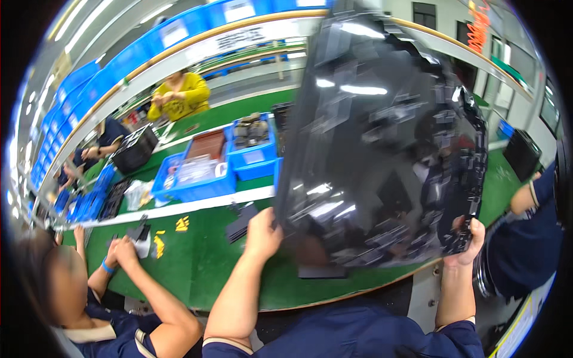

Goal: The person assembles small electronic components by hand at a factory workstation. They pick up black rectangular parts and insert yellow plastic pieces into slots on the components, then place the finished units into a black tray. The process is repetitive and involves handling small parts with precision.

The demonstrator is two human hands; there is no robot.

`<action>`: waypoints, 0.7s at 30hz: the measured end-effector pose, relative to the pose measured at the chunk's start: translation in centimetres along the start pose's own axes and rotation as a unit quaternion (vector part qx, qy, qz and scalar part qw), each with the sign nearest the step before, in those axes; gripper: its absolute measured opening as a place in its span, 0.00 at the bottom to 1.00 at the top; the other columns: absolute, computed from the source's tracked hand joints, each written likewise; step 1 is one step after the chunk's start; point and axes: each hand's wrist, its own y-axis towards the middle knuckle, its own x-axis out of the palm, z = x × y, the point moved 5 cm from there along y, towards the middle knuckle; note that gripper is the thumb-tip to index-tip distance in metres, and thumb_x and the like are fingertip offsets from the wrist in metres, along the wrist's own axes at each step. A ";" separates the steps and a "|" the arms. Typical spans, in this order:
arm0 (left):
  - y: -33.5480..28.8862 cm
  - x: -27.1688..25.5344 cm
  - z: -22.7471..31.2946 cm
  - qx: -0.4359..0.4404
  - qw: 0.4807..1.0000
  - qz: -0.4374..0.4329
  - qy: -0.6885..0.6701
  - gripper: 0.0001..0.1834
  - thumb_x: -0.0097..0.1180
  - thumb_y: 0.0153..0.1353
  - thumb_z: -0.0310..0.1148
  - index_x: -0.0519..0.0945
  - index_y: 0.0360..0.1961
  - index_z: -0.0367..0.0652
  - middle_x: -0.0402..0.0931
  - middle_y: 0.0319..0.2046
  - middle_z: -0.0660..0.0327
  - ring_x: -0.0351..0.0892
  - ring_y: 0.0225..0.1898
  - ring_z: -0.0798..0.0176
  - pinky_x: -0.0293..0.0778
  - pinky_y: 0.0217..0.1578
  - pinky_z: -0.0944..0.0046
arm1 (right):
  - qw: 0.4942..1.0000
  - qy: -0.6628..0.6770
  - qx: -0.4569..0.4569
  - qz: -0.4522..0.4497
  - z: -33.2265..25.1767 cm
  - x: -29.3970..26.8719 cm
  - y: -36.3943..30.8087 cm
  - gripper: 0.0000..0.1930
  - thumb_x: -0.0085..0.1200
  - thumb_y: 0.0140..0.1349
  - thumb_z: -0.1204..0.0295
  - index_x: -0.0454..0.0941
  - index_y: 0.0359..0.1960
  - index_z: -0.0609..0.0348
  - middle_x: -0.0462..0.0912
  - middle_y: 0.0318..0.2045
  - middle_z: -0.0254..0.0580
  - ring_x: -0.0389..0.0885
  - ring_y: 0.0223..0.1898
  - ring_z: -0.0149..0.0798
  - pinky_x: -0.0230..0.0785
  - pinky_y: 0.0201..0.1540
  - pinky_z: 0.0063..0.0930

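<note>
A large, glossy black plastic housing (364, 161) is raised upright and tilted in front of me, smeared by motion. Ribs and cut-outs run along its right side. My left hand (264, 234) is closed on its lower left edge. At its lower right corner, my right hand (470, 243) grips the rim, the thumb on the near side. Dark flat pieces (242, 224) lie on the green worktable (197, 256) beside my left hand. Another dark flat piece (322, 272) shows under the housing's lower edge. Much of the table behind the housing is hidden.
To my left a co-worker's hands (122, 250) work near small yellow parts (159, 244). Blue bins (203, 185) with parts stand beyond a white rail. More blue bins (239, 11) line an overhead shelf. Another person (519, 238) is close on my right, near a black case (522, 154).
</note>
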 end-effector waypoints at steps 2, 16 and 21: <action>-0.2 0.8 -1.9 -0.040 0.995 -0.046 0.080 0.09 0.53 0.56 0.26 0.80 0.39 0.41 0.80 0.32 0.55 0.80 0.35 0.51 0.75 0.37 0.57 | 0.984 -0.029 0.109 -0.138 3.9 6.7 -0.3 0.18 0.55 0.53 0.65 0.75 0.43 0.63 0.81 0.30 0.41 0.81 0.32 0.36 0.76 0.36 0.27; -0.2 -0.4 4.8 0.113 0.979 -0.170 0.002 0.10 0.51 0.51 0.27 0.81 0.34 0.38 0.80 0.32 0.49 0.80 0.37 0.48 0.75 0.40 0.51 | 0.885 -0.191 0.342 -0.251 38.0 29.9 4.6 0.15 0.59 0.53 0.60 0.77 0.35 0.57 0.80 0.32 0.34 0.77 0.35 0.31 0.67 0.42 0.29; -0.2 -0.2 4.1 0.116 0.978 -0.175 0.019 0.10 0.50 0.51 0.27 0.81 0.33 0.39 0.80 0.31 0.51 0.80 0.37 0.49 0.75 0.41 0.51 | 0.848 -0.214 0.388 -0.291 39.6 30.3 5.3 0.26 0.54 0.60 0.48 0.74 0.47 0.59 0.81 0.41 0.42 0.81 0.41 0.39 0.74 0.44 0.41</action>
